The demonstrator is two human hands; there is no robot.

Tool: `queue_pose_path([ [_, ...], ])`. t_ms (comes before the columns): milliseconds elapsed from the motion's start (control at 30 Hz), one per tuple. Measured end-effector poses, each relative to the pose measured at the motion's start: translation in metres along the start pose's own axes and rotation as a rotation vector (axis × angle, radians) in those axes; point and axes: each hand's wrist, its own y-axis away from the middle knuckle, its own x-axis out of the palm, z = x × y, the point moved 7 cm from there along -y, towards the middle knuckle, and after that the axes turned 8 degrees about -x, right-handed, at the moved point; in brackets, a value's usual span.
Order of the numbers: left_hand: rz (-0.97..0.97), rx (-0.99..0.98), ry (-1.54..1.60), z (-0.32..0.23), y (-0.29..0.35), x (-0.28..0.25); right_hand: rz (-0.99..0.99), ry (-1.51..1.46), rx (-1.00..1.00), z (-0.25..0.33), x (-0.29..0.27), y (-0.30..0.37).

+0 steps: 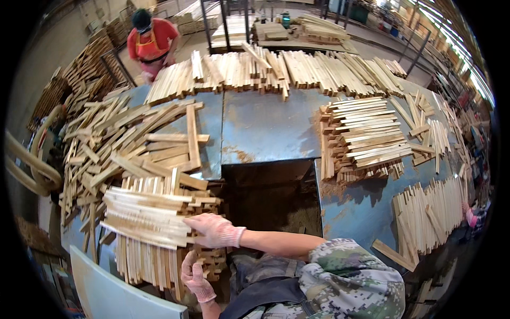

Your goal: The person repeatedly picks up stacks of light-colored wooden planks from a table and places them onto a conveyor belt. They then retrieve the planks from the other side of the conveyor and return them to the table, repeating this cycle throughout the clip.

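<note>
A cross-stacked pile of wooden slats (146, 215) stands on the table to my left, its top layer lying crosswise over slats (151, 263) that run toward me. My right hand (217, 230), in a pale pinkish work glove, reaches across my body. Its fingers stretch out against the right ends of the top slats. Lower down, my left hand (197, 280), gloved the same way, is raised beside the pile's near right side. Its fingers are apart and hold nothing I can see.
Loose slats (114, 143) lie in a jumbled heap beyond the pile. A row of slats (234, 72) lines the blue table's (271, 125) far edge. Another cross-stacked pile (369, 133) stands right of the table's cut-out (265, 202). A person (151, 42) in red stands at the far left.
</note>
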Motion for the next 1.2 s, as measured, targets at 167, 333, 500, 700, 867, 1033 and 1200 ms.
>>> queue_pose_path([
  [167, 0.214, 0.020, 0.051, -0.018, -0.076, 0.102, -0.260, -0.040, 0.300, -0.110, -0.080, 0.065],
  [333, 0.456, -0.124, 0.056, -0.003, -0.128, 0.212, -0.312, -0.230, 0.485, -0.234, -0.088, 0.107],
  [500, 0.671, -0.415, -0.096, 0.065, -0.187, 0.298, -0.242, -0.413, 0.836, -0.312, -0.095, 0.156],
  [700, 0.763, -0.353, -0.293, 0.054, -0.259, 0.400, -0.338, -0.562, 0.954, -0.375, -0.152, 0.178],
  [867, 0.889, -0.366, -0.411, 0.051, -0.320, 0.505, -0.341, -0.415, 0.993, -0.454, -0.227, 0.157],
  [1033, 0.831, -0.339, -0.490, 0.040, -0.397, 0.622, -0.511, -0.403, 0.922, -0.536, -0.337, 0.095],
  [1200, 0.749, -0.154, -0.798, 0.012, -0.483, 0.751, -0.735, -0.284, 0.911, -0.646, -0.450, 0.051],
])
